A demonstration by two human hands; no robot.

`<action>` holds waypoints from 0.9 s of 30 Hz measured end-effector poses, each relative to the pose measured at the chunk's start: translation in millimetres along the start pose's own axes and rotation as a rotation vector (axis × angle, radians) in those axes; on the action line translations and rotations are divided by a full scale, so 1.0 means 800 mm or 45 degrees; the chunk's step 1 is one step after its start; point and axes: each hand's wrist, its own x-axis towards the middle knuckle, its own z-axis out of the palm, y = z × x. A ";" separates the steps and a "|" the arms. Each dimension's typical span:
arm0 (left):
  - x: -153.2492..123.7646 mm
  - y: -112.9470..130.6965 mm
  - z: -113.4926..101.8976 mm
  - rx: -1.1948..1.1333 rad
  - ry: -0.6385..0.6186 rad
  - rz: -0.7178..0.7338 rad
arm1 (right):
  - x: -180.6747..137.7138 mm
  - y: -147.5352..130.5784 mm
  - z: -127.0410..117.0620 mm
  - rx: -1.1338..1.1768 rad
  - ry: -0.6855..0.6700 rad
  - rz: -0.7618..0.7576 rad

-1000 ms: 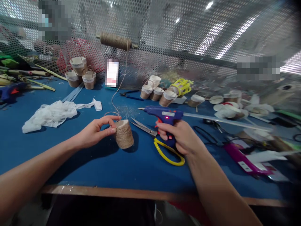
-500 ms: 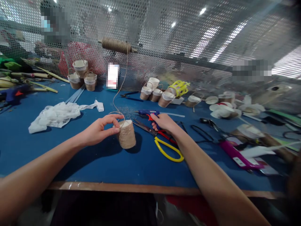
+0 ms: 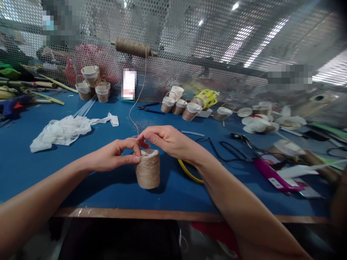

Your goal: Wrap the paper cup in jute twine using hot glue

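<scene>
A small twine-wrapped cup [image 3: 148, 172] hangs just over or stands on the blue table, its rim pinched between the thumb and fingers of my left hand [image 3: 119, 155]. My right hand [image 3: 168, 142] arches over the cup's far rim, its fingertips pinched on the twine [image 3: 137, 126] close to my left fingers. That strand climbs in a loose curve to a twine spool [image 3: 132, 48] on the mesh panel. Behind my right wrist, scissors with yellow handles [image 3: 189, 172] show in part. The glue gun lies mostly hidden; its glue stick [image 3: 192, 133] pokes out.
Finished twine cups with handles [image 3: 102, 92] stand stacked at the back left, others [image 3: 192, 111] at back centre. White fabric [image 3: 62, 131] lies left. Pliers [image 3: 151, 108] rest near a phone [image 3: 129, 85]. At right are black cords [image 3: 230, 153] and a magenta device [image 3: 276, 175].
My right hand has let go of the glue gun and moved left to the twine above the cup. The cup has shifted lower in view, still held by my left hand.
</scene>
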 end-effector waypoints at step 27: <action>-0.001 0.003 0.000 -0.240 0.022 -0.088 | -0.063 -0.003 0.019 0.027 0.255 0.421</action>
